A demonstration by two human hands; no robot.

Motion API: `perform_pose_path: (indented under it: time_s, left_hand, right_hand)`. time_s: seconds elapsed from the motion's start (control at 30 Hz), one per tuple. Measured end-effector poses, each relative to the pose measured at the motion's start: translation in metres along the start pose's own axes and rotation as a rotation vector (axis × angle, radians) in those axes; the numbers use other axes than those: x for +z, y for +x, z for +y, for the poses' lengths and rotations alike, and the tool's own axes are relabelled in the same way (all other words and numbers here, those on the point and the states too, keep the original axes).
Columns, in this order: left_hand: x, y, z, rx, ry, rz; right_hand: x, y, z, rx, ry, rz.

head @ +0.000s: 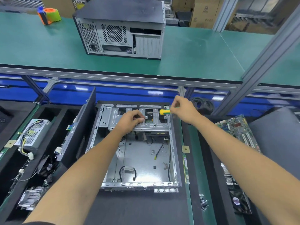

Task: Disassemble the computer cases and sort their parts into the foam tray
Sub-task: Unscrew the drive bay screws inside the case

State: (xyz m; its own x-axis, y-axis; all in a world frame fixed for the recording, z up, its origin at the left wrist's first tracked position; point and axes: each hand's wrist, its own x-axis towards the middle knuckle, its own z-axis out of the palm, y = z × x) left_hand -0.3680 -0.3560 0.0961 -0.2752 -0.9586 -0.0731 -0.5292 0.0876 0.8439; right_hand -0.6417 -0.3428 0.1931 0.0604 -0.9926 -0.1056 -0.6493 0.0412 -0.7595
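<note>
1. Nearest: open computer case lying flat at the near-middle of the lower worktop, side panel off. Inside: bare metal floor, loose black cables, no board.
2. Far end of that case: metal drive cage spanning its width.
3. Left hand resting on the drive cage, fingers curled, tips pinching at the cage; whether something small is pinched between them not discernible.
4. Right hand gripping a yellow-green screwdriver, shaft pointing left toward the cage top, tip just beside the left fingertips.
5. Detached black side panel leaning upright against the case's left side.
6. Left of the worktop: black foam tray. Compartments holding a power supply with its wire bundle, a fan nearer in, a heatsink-like finned part at the near-left corner.
7. Right of the case: RAM stick lying along the green mat, small beige square beyond it.
8. Right edge: second black foam tray holding a motherboard tilted at the far end, a fan near end.
9. Behind the case: coil of black cable.
10. Far, upper green shelf: closed computer case, rear panel facing the camera; tape dispenser at the far-left corner.
</note>
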Motion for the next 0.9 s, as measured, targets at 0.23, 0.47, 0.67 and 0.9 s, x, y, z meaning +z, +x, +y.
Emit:
perform_pose_path:
  time_s: [0.23, 0.47, 0.67, 0.9]
  left_hand:
    - [0.0, -0.002, 0.004, 0.031, 0.021, -0.053]
    - [0.019, -0.015, 0.021, 0.08, -0.041, -0.003]
    - [0.082, -0.059, 0.068, 0.313, -0.054, -0.211]
    - [0.171, -0.095, 0.117, 0.532, 0.458, -0.609]
  right_hand:
    - [0.044, -0.066, 0.041, 0.444, 0.855, 0.152]
    - [0.059, -0.105, 0.06, 0.444, 1.03, 0.284]
    - [0.05, -0.132, 0.096, 0.427, 1.097, 0.32]
    - [0.005, -0.167, 0.154, 0.429, 0.838, 0.334]
